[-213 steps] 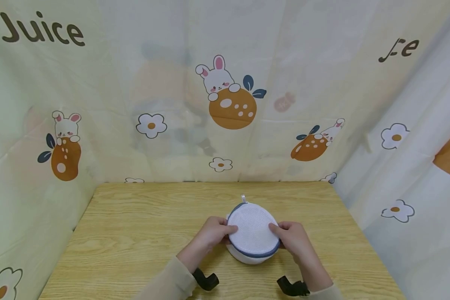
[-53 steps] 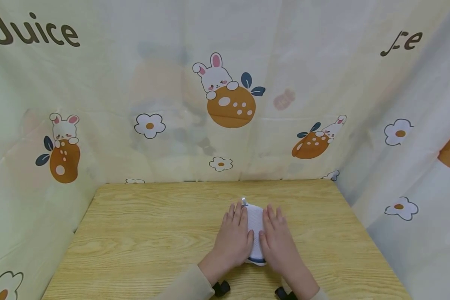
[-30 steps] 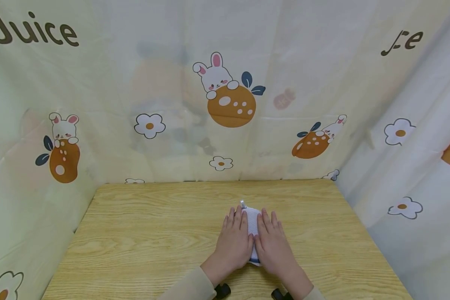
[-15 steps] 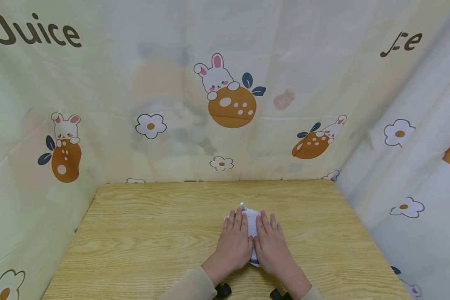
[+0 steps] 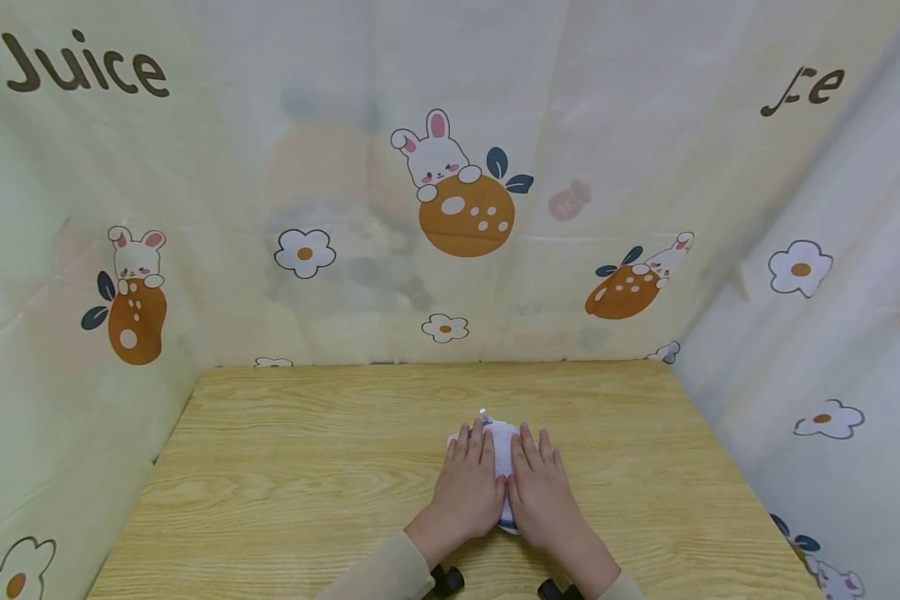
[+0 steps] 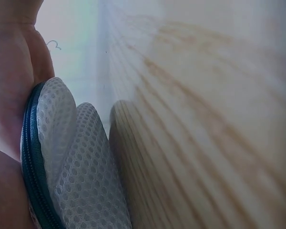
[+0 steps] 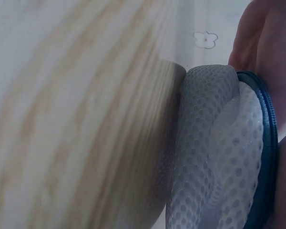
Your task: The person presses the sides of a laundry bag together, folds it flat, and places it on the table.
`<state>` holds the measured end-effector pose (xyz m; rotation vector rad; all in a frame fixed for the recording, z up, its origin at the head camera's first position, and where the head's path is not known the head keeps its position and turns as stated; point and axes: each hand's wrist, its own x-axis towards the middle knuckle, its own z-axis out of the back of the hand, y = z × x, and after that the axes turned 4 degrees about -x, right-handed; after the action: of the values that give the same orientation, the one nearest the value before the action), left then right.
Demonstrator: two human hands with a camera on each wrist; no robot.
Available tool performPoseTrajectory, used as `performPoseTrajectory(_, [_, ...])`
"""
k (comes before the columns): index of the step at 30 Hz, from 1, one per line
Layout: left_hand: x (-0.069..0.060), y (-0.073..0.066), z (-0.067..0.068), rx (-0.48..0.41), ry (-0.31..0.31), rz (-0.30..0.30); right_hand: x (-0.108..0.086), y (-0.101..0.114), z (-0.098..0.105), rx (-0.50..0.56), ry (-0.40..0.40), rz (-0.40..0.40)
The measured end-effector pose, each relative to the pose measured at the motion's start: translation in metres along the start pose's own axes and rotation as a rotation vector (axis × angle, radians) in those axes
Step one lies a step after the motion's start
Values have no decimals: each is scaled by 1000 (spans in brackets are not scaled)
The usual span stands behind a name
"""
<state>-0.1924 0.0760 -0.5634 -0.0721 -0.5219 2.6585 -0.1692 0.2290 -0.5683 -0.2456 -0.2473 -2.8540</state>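
Observation:
A round white mesh laundry bag [image 5: 503, 450] lies on the wooden table, squashed low under both palms. My left hand [image 5: 467, 485] rests flat on its left part, fingers straight and pointing away. On its right part lies my right hand [image 5: 546, 493], also flat, with the two thumbs close together. Between them shows a strip of mesh, with a small tab at the far end. In the left wrist view a dark teal zip [image 6: 34, 160] runs round the top edge under the palm, and the mesh wall [image 6: 93, 176] bulges in folds. The right wrist view shows similar folds [image 7: 205, 133].
The light wood table [image 5: 285, 467] reaches back to a patterned curtain [image 5: 330, 167] with rabbits, fruit and flowers, which also hangs along both sides. Black wrist-camera mounts [image 5: 447, 581] sit below each wrist.
Earlier both hands gripped the bag's sides while it stood taller. Since then the palms have moved onto its top and pressed it flatter. Over the last second the hands barely shift.

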Motion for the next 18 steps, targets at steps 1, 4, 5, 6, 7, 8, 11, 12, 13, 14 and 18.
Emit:
performPoseTrajectory(1, [0,0,0,-1,4,2,0,0,0,-3,3,1])
performPoseTrajectory(4, [2,1,-3,-4,18,7,-1,1,1,12,11,0])
performPoseTrajectory(5, [2,2,-4,-6,21,8,-1,1,2,18,13,0])
performPoseTrajectory(6, [2,2,-5,-5,23,8,-1,1,3,24,18,-2])
performPoseTrajectory(7, [3,2,-6,-4,25,8,-1,2,3,32,23,-5])
performPoseTrajectory(8, [3,3,-6,-3,26,7,-1,2,4,42,28,-8])
performPoseTrajectory(11, [3,3,-7,1,24,10,-1,3,5,51,45,-12])
performPoseTrajectory(12, [2,3,-7,0,29,14,-1,3,5,54,52,-15])
performPoseTrajectory(13, [2,3,-6,-1,34,18,-1,3,5,56,58,-17])
performPoseTrajectory(14, [2,3,-7,-2,36,21,-1,3,4,56,63,-18])
performPoseTrajectory(18, [2,3,-8,-19,43,31,0,2,2,49,69,-21])
